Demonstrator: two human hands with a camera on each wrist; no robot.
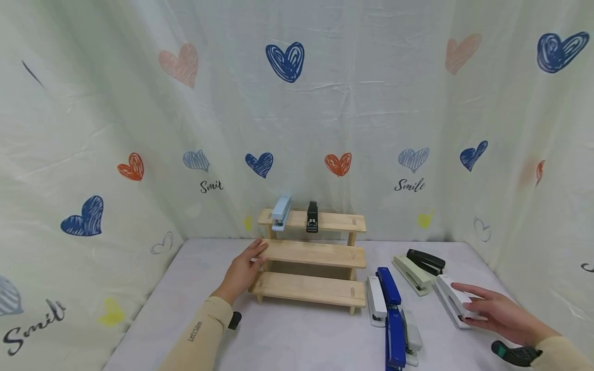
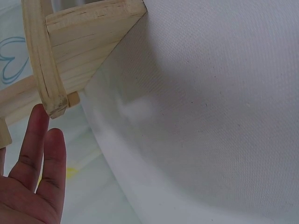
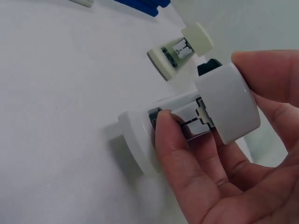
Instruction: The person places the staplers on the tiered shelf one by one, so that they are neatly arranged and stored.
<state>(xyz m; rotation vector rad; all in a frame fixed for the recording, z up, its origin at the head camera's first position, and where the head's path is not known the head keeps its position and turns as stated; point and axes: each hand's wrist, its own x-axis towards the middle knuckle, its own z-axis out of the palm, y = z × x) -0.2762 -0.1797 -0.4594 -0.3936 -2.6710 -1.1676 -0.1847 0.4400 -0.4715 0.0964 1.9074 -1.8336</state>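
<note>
A three-tier wooden shelf (image 1: 308, 286) stands at the back of the table. My left hand (image 1: 241, 270) rests at the left end of its middle tier; in the left wrist view, nearly straight fingers (image 2: 55, 158) reach up beside the wooden frame (image 2: 44, 60). At the right, my right hand (image 1: 501, 314) grips a white stapler (image 1: 447, 294) by its front end. Seen from the right wrist, the thumb is on the top arm of that stapler (image 3: 226, 102), and fingers come in between arm and base. A light blue stapler (image 1: 281, 210) and a black stapler (image 1: 312, 216) stand on the top tier.
Behind the white stapler lie a pale green stapler (image 1: 410, 273) and another black stapler (image 1: 426, 261). Right of the shelf are a white stapler (image 1: 376, 301), a long blue stapler (image 1: 394, 330) and a light grey stapler (image 1: 412, 335). A heart-print curtain (image 1: 306, 113) surrounds the table.
</note>
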